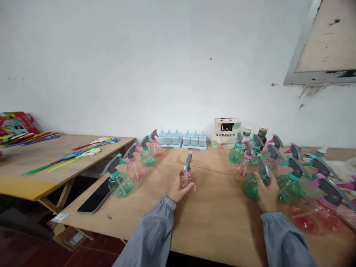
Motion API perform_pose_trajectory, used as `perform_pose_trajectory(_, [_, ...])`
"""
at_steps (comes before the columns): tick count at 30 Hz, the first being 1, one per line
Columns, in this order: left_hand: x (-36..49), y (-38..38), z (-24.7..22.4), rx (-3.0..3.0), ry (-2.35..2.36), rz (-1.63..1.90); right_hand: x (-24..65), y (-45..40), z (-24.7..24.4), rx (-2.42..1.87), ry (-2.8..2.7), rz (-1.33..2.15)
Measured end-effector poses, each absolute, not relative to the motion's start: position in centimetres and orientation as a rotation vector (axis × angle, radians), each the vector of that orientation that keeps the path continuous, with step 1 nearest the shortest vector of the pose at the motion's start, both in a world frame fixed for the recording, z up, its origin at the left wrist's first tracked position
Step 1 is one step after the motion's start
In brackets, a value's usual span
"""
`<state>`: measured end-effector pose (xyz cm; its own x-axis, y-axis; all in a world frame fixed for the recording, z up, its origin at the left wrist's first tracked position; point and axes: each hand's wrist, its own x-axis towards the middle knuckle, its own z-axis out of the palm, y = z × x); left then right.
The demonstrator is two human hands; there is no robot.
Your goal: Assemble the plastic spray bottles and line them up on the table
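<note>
Near the middle of the table, my left hand [177, 188] is closed around the body of a pink spray bottle [188, 178], which stands upright with its grey trigger head turned away. My right hand [269, 193] has its thumb and fingers around the head of a green spray bottle [250, 188] at the right; part of that bottle is hidden behind the hand. A row of green and pink spray bottles [121, 184] stands to the left. A denser group, including a large pink spray bottle [317, 215], crowds around my right hand.
A black phone [95, 196] lies at the table's left edge. Light-blue popsicle molds [194, 141], a printed paper bag [226, 134] and red bottles with white caps [261, 135] stand by the wall. Colourful hand-shaped sticks [75, 155] lie on the neighbouring left table.
</note>
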<state>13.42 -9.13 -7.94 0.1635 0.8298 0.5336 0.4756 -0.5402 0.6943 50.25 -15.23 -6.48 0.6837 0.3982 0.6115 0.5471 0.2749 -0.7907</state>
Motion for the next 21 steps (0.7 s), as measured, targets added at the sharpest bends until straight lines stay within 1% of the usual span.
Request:
perform_pose_trajectory(3, [13.4, -9.2, -7.9, 2.088, 1.227, 1.339, 49.8, -15.2, -6.7, -1.241, -0.903, -0.241])
perform_pose_trajectory(6, [13.4, -9.2, -7.9, 2.085, 1.235, 1.34, 49.7, -15.3, -7.2, -1.24, -0.916, -0.372])
perform_pose_trajectory(12, [13.3, -9.0, -8.2, 2.096, 1.245, 1.325, 50.4, -14.9, -8.0, -1.339, -1.0, -0.397])
perform_pose_trajectory(21, [13.3, -8.9, -8.4, 2.082, 1.221, 1.341, 50.8, -13.5, -8.1, -1.323, -1.023, -0.456])
